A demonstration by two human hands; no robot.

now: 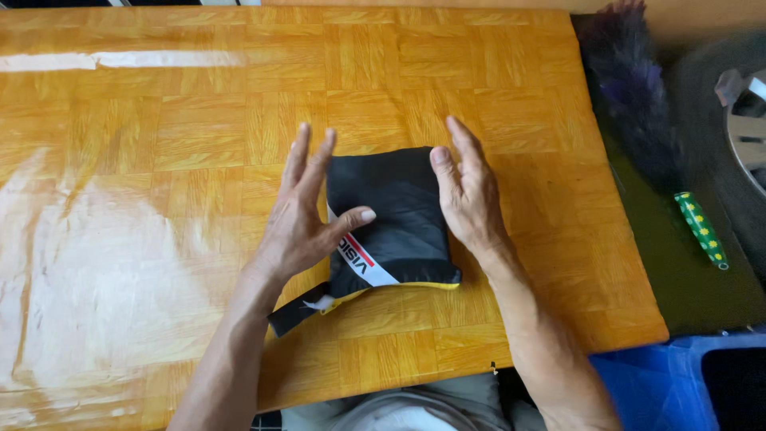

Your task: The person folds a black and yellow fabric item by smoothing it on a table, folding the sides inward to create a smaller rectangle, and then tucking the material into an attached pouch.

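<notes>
A black folded garment [399,215] with a white, red and yellow trim lies on the wooden table [159,160], near its front edge. My left hand [307,211] rests against the garment's left side, fingers spread, thumb laid on the fabric. My right hand [467,195] presses flat against its right side, thumb on the top corner. Neither hand grips it. A black strap end [291,315] sticks out at the lower left under my left wrist.
A dark purple feather duster [630,104] with a green flowered handle [700,227] lies right of the table on a dark surface. A tyre with a metal rim [742,120] is at far right. A blue container [662,383] sits at lower right.
</notes>
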